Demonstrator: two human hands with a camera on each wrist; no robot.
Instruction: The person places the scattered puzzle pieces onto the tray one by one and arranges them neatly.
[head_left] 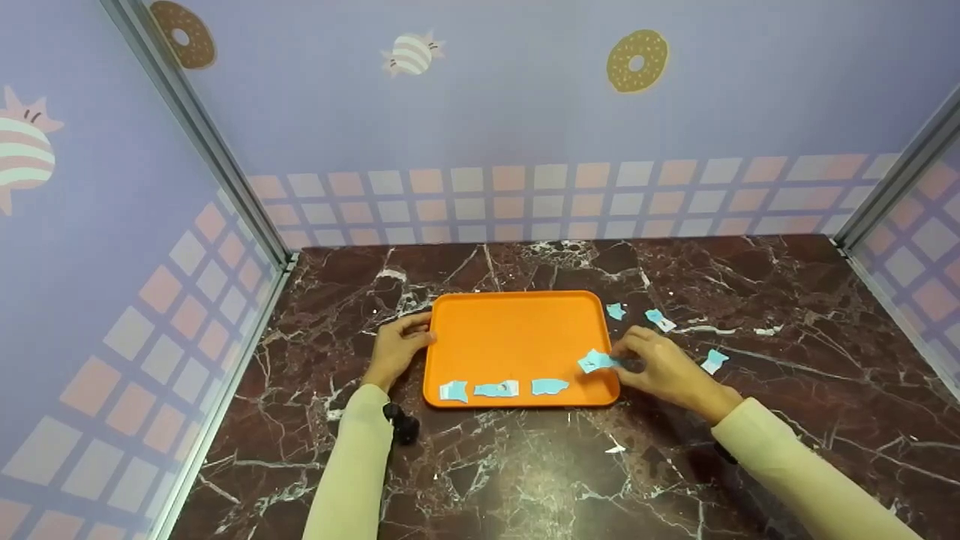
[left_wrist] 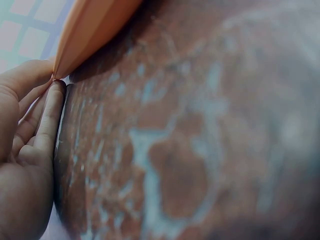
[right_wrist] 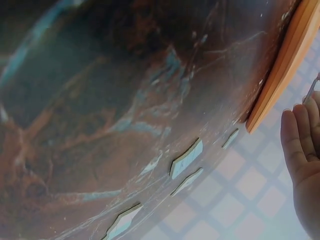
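At the left edge of an orange tray (head_left: 517, 337), my left hand (head_left: 396, 349) pinches the rim between thumb and fingers; the left wrist view shows the fingertips meeting at the tray's edge (left_wrist: 92, 35). My right hand (head_left: 664, 367) holds a light-blue and white jagged-edged card piece (head_left: 595, 361) over the tray's right side. Along the tray's near side lie three similar pieces: a left one (head_left: 454, 391), a middle one (head_left: 498, 389) and a right one (head_left: 550, 386). In the right wrist view my right hand (right_wrist: 305, 145) shows only partly, at the right edge.
Right of the tray, more jagged pieces lie on the dark red marbled table (head_left: 525, 480): a small one (head_left: 616, 310), a blue-white one (head_left: 660, 320) and another (head_left: 715, 361) beyond my right hand. Patterned panels (head_left: 525, 112) stand behind and at both sides.
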